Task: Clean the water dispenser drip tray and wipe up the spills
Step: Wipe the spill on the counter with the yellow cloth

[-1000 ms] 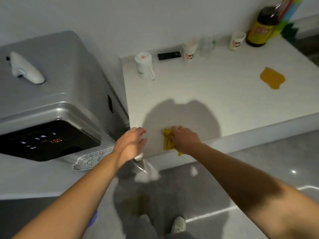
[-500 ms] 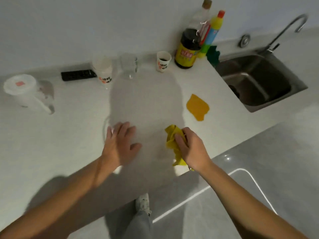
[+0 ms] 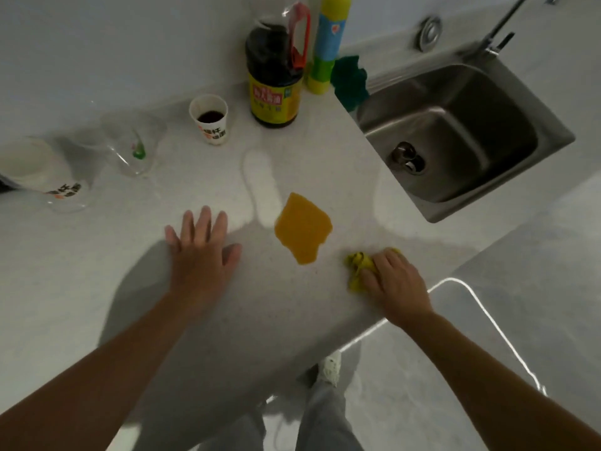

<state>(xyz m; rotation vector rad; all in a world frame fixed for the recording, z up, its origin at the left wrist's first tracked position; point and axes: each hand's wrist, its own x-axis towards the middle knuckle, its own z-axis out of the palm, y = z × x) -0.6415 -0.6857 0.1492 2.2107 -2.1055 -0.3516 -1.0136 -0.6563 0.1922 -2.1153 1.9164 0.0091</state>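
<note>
An orange-yellow spill [image 3: 302,226] lies on the white counter [image 3: 97,271], with a paler wet streak [image 3: 261,187] just behind it. My right hand [image 3: 395,283] presses a crumpled yellow cloth [image 3: 359,266] on the counter, right of the spill and near the front edge. My left hand [image 3: 201,249] rests flat on the counter left of the spill, fingers spread, holding nothing. The water dispenser and its drip tray are out of view.
At the back stand a dark sauce bottle [image 3: 273,76], a yellow-green bottle [image 3: 327,43], a paper cup with dark liquid [image 3: 209,120], a clear glass [image 3: 133,146] and another cup [image 3: 39,174]. A steel sink [image 3: 455,125] lies right; a green rag [image 3: 349,81] beside it.
The view has swung right, away from the dispenser. My right hand slid the yellow cloth rightwards along the front edge past the spill; my left hand followed and lies flat on the counter.
</note>
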